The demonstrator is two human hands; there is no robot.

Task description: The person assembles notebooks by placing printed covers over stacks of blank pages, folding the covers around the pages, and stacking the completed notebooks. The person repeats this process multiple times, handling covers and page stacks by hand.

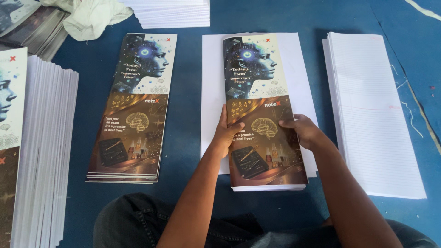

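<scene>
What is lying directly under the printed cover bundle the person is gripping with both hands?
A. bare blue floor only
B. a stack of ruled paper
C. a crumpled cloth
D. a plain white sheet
D. The left hand and right hand grip the printed cover bundle, and a plain white sheet shows past its edges on both sides; the ruled paper stack lies apart to the right.
</scene>
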